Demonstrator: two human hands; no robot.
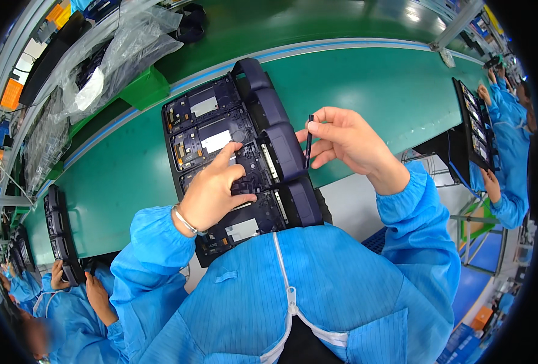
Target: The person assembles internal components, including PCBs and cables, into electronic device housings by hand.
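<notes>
In front of me a black tray (pixel 175 162) bears several dark plastic device housings (pixel 281 148) in a row, opened out, with small circuit parts and pale rectangular plates inside. My left hand (pixel 211 191) lies over the middle housings, thumb and index finger spread apart and their tips down on the inner parts; it holds nothing. Just right of the tray, my right hand (pixel 351 142) pinches a slim black strip (pixel 309 142) between thumb and fingers. The strip stands nearly upright, close to the rounded edge of a housing.
The green bench (pixel 354 85) runs across beneath the tray. A similar loaded tray (pixel 472 124) is at the right by a co-worker in blue, another tray (pixel 60 233) at the left by a second co-worker. Clear plastic bags (pixel 123 54) and a green bin (pixel 144 90) sit beyond the bench's far rail.
</notes>
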